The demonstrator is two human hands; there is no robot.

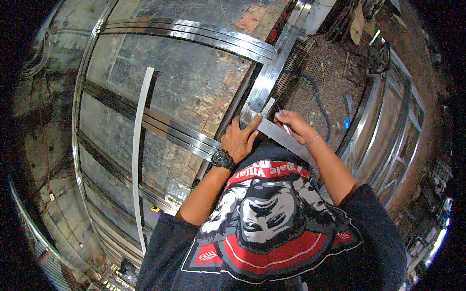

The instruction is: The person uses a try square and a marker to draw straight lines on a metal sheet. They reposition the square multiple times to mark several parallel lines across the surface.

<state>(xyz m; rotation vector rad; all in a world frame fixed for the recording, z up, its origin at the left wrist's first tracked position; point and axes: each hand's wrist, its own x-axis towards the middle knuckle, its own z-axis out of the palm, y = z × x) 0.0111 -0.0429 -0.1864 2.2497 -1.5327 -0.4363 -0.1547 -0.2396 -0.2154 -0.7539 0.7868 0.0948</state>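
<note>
My left hand [236, 141], a black watch on its wrist, lies with fingers stretched over the corner of a shiny metal frame [266, 81]. Its index fingertip presses near the end of a flat grey metal bar [287, 138], which slants toward my shirt. A short pale strip with fine marks [268, 105] juts up beside that fingertip. Just right of the bar, my right hand [297, 127] pinches a slim white pen-like stick [286, 129]. The stick's tip is too small to make out clearly.
A long pale metal strip [139, 140] lies across the frame's bars at left, near a yellow tape measure [156, 209]. On the right are a dark cable [318, 92], a blue-handled tool [346, 122] and another metal frame [388, 114]. Perforated metal [296, 60] lies beyond my hands.
</note>
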